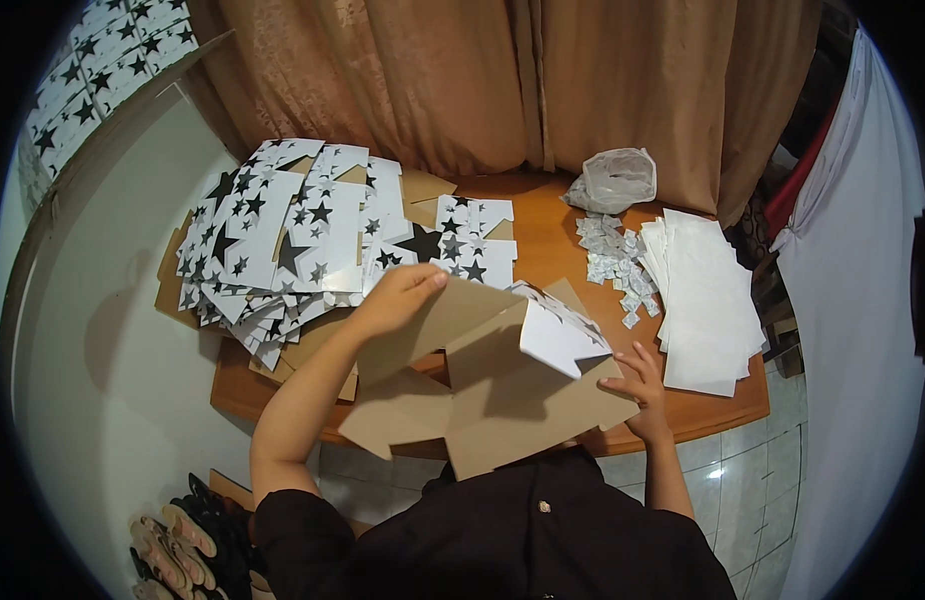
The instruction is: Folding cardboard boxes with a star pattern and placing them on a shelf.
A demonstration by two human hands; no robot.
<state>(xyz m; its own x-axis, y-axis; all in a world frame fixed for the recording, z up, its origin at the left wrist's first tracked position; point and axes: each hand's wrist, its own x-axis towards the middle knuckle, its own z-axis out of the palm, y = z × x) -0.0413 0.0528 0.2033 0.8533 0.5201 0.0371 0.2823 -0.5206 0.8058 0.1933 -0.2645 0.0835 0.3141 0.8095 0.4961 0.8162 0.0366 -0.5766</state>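
Observation:
A partly folded cardboard box blank is held up over the near edge of the table, its plain brown side facing me. One flap bends over and shows a white face with printed stars. My left hand pinches the upper left panel, thumb on top. At the right edge, my right hand has its fingers partly spread, some lying on the brown board; its grip underneath is hidden. Behind my left hand lies a pile of flat star-printed box blanks.
On the wooden table, small white packets lie scattered by a clear plastic bag. White paper sheets are stacked at the right. Brown curtains hang behind; shoes sit on the floor at lower left.

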